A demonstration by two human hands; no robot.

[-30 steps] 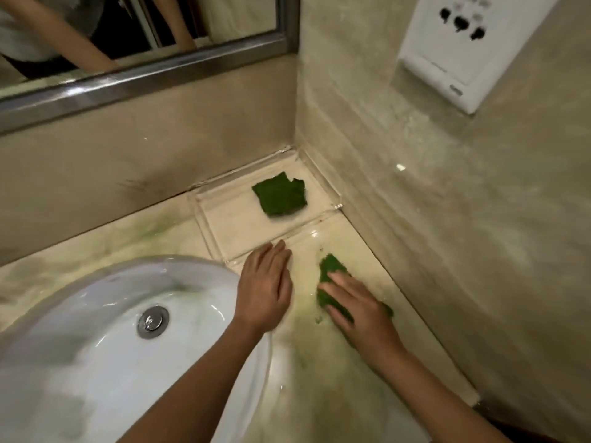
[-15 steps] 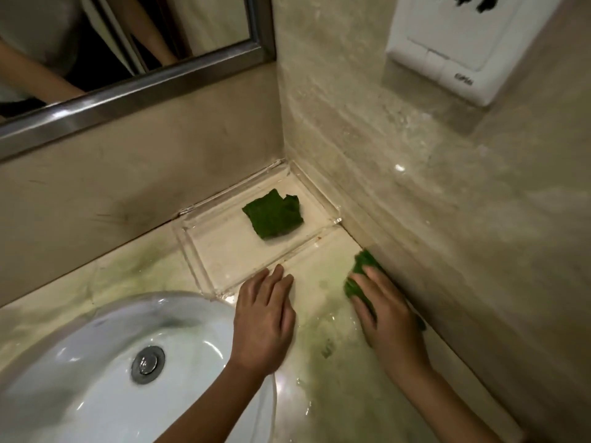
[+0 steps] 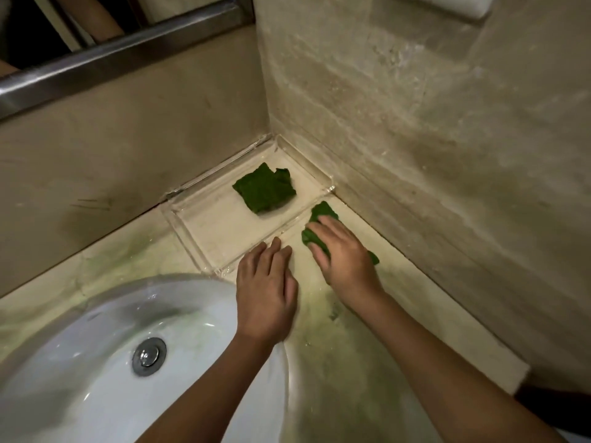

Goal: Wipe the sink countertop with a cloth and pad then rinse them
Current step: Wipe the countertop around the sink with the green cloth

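Basin: the white sink (image 3: 96, 346) fills my view at 7 o'clock, wet, with a metal drain (image 3: 149, 356) at its bottom.
Left hand: my left hand (image 3: 265, 292) lies palm down on the worktop (image 3: 399, 298) just past the basin rim. The fingers are straight and close together, holding nothing, and the tips touch the tray's near edge.
Right hand: my right hand (image 3: 343, 254) sits at 3 o'clock from the left one. Its flat, straight fingers press down on the green cloth without curling round it.
Green cloth: the green cloth (image 3: 323, 212) is mostly under that hand. One end shows past the fingertips at 12 o'clock, near the tray's corner, and a scrap shows at 4 o'clock.
Worktop: pale stone, wet and streaked green around both hands.
Tray: a clear tray (image 3: 198, 231) sits in the corner where the two walls meet, at 12 o'clock from my left hand.
Green pad: the green pad (image 3: 265, 190) lies crumpled in the tray's far right part, apart from both hands.
Mirror: a metal mirror frame (image 3: 112, 55) runs along the far wall at 10 o'clock.
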